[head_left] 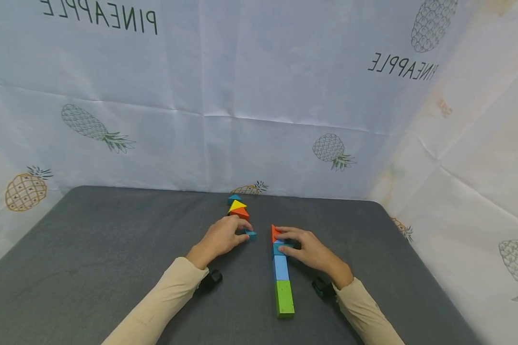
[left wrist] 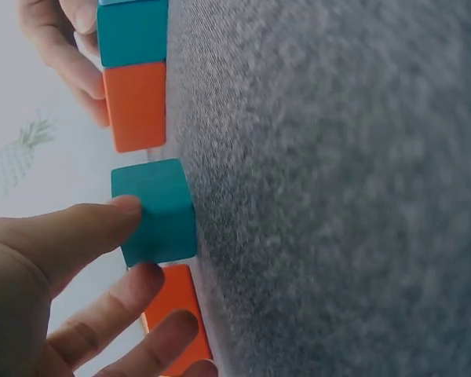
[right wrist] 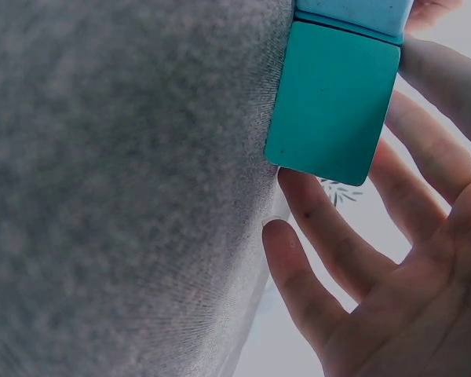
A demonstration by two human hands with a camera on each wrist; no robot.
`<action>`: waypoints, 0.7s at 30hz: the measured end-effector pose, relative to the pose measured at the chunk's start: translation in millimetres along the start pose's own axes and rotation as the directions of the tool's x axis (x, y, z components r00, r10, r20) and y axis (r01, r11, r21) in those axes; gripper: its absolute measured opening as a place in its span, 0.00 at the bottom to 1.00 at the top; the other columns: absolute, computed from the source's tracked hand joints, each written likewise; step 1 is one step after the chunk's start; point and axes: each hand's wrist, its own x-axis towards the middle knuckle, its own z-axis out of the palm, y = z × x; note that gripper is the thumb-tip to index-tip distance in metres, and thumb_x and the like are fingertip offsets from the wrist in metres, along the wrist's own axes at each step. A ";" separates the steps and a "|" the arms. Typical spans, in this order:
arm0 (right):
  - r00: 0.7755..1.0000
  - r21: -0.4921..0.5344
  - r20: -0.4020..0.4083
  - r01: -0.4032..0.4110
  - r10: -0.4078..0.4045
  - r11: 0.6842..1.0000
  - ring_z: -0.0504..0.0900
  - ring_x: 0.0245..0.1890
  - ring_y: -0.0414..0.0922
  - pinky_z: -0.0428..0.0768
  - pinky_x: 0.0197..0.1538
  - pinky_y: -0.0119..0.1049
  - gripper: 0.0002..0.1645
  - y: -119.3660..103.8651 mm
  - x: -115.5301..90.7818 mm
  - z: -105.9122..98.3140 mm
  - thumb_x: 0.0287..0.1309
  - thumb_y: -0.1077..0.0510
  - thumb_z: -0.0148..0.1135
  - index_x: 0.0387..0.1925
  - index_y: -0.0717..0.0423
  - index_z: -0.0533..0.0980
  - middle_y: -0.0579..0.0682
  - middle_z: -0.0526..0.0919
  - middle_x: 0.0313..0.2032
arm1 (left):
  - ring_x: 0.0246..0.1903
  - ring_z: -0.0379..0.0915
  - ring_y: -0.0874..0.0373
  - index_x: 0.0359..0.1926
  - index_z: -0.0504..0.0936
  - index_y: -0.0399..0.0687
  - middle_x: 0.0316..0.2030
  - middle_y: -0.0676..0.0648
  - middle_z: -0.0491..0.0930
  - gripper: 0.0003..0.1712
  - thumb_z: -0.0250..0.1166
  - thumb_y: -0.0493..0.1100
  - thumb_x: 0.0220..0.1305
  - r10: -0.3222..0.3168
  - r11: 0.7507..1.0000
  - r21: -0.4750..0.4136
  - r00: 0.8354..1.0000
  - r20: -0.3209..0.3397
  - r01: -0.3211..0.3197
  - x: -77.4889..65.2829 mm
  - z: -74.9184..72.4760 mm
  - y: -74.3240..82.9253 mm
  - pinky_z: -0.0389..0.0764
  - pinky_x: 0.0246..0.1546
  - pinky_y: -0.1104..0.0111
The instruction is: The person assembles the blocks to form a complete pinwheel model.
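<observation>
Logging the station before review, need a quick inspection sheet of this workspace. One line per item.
Surface: dark grey table, rounded far corners.
Job's things: a row with green block nearest, then light-blue block and row's teal block; row's orange block at far end. Apart, to the left: pinched teal block; beyond it separate orange block, yellow block, blue block.
Clutter: nothing seen.
Hands: left hand pinches its teal block; right hand touches the row's far part.
Cables: nothing seen.
Surroundings: creased pale sheet, pineapple prints, mirrored lettering.
</observation>
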 end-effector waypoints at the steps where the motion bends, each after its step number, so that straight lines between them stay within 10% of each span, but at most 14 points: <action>1: 1.000 0.002 0.001 -0.001 0.001 1.000 0.69 0.70 0.57 0.71 0.65 0.58 0.27 -0.1 -0.1 -0.1 0.68 0.48 0.61 0.63 0.57 0.76 0.55 0.71 0.69 | 0.44 0.78 0.54 0.46 0.87 0.55 0.44 0.48 0.83 0.11 0.70 0.43 0.62 0.005 1.000 -0.001 1.000 0.003 -0.005 -0.1 0.5 0.3 0.80 0.43 0.58; 21: 1.000 0.006 -0.004 0.019 -0.019 1.000 0.70 0.69 0.57 0.73 0.63 0.56 0.28 0.2 -0.1 0.9 0.68 0.48 0.60 0.63 0.58 0.75 0.56 0.71 0.69 | 0.50 0.81 0.50 0.51 0.87 0.50 0.50 0.46 0.85 0.14 0.66 0.36 0.65 0.152 0.987 -0.049 0.988 0.035 -0.150 -2.3 13.0 10.6 0.82 0.48 0.54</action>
